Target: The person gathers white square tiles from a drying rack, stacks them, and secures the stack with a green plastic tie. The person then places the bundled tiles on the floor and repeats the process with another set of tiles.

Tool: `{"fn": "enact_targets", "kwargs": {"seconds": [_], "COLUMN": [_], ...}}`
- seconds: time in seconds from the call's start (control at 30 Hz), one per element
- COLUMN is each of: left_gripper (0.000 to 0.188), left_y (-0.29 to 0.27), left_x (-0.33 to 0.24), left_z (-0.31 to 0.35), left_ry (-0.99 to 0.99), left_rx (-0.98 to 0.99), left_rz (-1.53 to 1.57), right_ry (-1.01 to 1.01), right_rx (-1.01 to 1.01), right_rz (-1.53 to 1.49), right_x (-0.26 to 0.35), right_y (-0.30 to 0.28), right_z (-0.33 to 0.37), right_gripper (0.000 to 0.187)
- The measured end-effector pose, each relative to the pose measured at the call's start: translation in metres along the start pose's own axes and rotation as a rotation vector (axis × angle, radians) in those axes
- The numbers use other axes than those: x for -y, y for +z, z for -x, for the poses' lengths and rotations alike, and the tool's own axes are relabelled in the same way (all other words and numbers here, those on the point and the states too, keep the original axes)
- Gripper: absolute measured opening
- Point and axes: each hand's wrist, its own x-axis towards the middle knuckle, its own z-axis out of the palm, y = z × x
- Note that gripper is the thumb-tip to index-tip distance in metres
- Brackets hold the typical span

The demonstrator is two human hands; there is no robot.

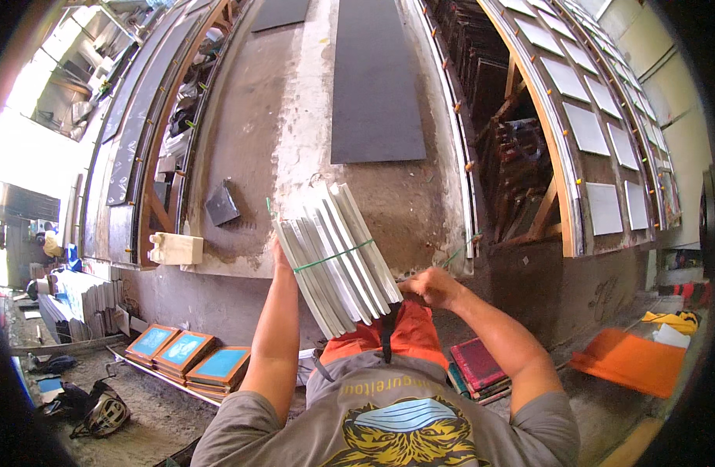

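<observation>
A thick bundle of thin white boards [324,285] stands on edge and leans against my body at the near end of the long table. A green string [350,251] runs across its middle. My left hand [280,254] grips the bundle's left side, most of its fingers hidden behind the boards. Just off the bundle's lower right corner, my right hand [435,288] is closed in a fist, with a bit of green string showing right above it.
The long worn table [241,132] carries a dark panel [377,93], a small dark block [223,204] and a cream plastic container [176,249]. White sheets [585,128] lie on the right-hand table. Blue-centred wooden frames [185,350] and red frames [480,363] sit low beside me.
</observation>
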Motion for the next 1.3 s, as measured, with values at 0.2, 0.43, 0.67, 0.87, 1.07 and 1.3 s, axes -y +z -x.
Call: {"fn": "enact_targets", "kwargs": {"seconds": [0.2, 0.43, 0.67, 0.87, 1.07, 1.3], "left_gripper": [0.043, 0.029, 0.034, 0.040, 0.043, 0.024], "left_y": [0.011, 0.012, 0.030, 0.113, 0.209, 0.229], "left_x": [-0.006, -0.004, -0.006, -0.044, -0.118, -0.100], "left_z": [-0.002, -0.002, 0.009, 0.043, 0.063, 0.037], "left_ry": [-0.042, -0.020, 0.064, 0.506, 0.737, 0.667], "left_rx": [0.132, -0.064, -0.040, 0.072, 0.407, 0.612], "left_rz": [0.084, 0.019, -0.025, -0.316, -0.780, -1.276], "right_ry": [0.023, 0.198, 0.066, 0.142, 0.068, 0.368], "right_rx": [0.350, 0.468, 0.501, 0.394, -0.178, -0.394], "right_rz": [0.202, 0.117, 0.106, 0.213, 0.093, -0.865], "right_x": [-0.035, -0.074, -0.087, -0.011, -0.018, -0.103], "right_y": [-0.028, -0.070, -0.046, -0.112, -0.092, 0.018], "right_z": [-0.050, -0.156, -0.206, -0.171, -0.145, -0.119], "right_gripper": [0.024, 0.025, 0.040, 0.025, 0.030, 0.038]}}
